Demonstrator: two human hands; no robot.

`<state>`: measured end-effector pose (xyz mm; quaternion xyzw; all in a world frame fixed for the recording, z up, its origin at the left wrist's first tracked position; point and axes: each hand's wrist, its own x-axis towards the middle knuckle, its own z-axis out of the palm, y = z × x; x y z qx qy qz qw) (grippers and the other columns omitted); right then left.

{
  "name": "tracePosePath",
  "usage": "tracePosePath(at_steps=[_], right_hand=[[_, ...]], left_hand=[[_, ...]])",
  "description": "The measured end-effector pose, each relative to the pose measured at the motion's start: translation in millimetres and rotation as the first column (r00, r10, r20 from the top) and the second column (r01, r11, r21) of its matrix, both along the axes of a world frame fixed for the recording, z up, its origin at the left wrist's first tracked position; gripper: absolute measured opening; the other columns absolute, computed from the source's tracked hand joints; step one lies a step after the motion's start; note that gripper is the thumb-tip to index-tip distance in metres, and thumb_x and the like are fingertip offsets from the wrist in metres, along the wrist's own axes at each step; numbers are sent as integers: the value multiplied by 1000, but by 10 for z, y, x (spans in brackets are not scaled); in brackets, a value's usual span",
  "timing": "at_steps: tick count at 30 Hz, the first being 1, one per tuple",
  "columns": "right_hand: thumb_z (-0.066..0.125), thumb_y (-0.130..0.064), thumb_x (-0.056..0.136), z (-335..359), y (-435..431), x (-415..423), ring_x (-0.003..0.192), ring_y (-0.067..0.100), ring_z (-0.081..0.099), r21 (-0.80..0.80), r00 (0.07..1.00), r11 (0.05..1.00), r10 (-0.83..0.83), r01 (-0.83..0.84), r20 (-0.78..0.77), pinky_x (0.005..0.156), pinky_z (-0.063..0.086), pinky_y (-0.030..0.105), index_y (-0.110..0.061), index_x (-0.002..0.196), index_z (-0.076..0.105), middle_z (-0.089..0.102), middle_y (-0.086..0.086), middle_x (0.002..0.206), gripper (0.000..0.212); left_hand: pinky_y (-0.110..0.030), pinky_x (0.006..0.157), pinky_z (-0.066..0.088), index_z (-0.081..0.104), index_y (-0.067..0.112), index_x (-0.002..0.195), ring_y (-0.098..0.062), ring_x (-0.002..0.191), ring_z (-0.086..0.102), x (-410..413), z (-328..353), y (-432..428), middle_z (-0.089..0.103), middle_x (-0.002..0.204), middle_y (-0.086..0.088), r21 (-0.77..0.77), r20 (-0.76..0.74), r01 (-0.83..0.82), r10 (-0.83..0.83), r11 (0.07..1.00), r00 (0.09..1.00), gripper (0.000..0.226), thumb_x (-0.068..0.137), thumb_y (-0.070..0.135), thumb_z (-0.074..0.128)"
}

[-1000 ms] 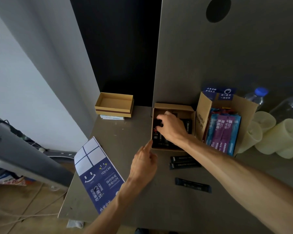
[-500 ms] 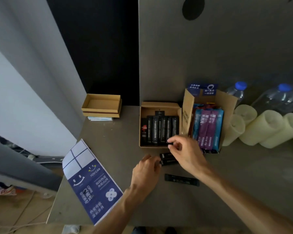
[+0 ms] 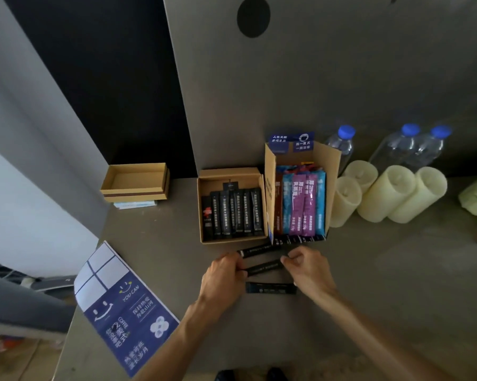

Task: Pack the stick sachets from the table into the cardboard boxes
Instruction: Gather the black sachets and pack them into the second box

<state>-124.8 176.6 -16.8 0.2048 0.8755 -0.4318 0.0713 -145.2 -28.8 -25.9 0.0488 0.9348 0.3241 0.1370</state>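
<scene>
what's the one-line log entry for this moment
left hand: pinches black stick sachet | right hand: pinches its other end | small cardboard box: partly filled

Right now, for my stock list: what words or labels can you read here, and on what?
"YOU CAN": leaflet.
"COFFEE": leaflet.
"保持热爱 奔赴山河": leaflet.
Other leaflet lines: too blurred.
Black sachets: white print, too small to read.
Coloured sachets: too blurred.
Blue flaps: white characters, too blurred.

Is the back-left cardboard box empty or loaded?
Empty, as far as shows: the back-left box has a bare cardboard floor, no sachets.
</scene>
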Motion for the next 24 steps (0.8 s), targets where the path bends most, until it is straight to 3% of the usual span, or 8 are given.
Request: tracePosePath(at_steps=[2,5,8,13,18,21,24], right_hand=[[73,-31,92,59,-25,23,61,10,68,-160,998,986,-25,35,62,57,55,23,-18,99,69,72,-5,92,15],[72,-20,93,191,-107,88,54,12,61,-352,997,936,45,-21,60,51,45,19,-17,93,74,73,-2,78,4],[75,-12,89,359,-197,67,58,14,62,-494,999,869,41,-29,14,50,45,20,-14,95,75,73,2,75,6],[71,2,89,510,-362,-41,53,16,63,-549,1000,835,11,-25,-29,43,40,23,-5,98,73,70,8,68,12],[71,-4,91,589,-495,-116,52,19,64,-480,993,873,34,-86,-117,43,38,21,-6,90,72,73,9,71,3],[69,-8,94,686,-585,-216,56,22,69,-310,970,927,161,-211,-180,54,50,16,-10,95,73,75,6,71,5],[63,-11,98,833,-660,-410,58,14,73,-183,941,932,275,-312,-198,57,52,11,-13,106,72,76,1,81,13]], left_hand=[[-26,75,52,62,30,80,-11,82,62,9,-10,-90,64,83,14,68,44,-18,15,998,999,13,85,21,69],[-7,61,42,64,28,77,1,70,58,56,25,-215,64,73,14,149,58,-38,30,988,998,15,84,18,73],[-10,57,40,65,27,78,1,63,56,91,53,-298,65,73,11,217,34,-116,111,969,993,13,85,18,72],[-14,52,36,65,27,74,0,52,47,130,64,-320,60,61,12,388,20,-241,253,890,967,17,83,16,74],[-13,55,37,73,31,88,1,55,49,154,96,-379,64,68,15,423,24,-168,174,891,984,13,86,18,71],[-13,52,35,74,29,87,1,53,48,147,124,-415,57,59,18,392,23,-151,154,907,988,10,88,21,69],[-12,52,36,73,30,88,0,53,49,112,157,-458,57,57,16,370,-24,-161,183,915,983,9,90,24,67]])
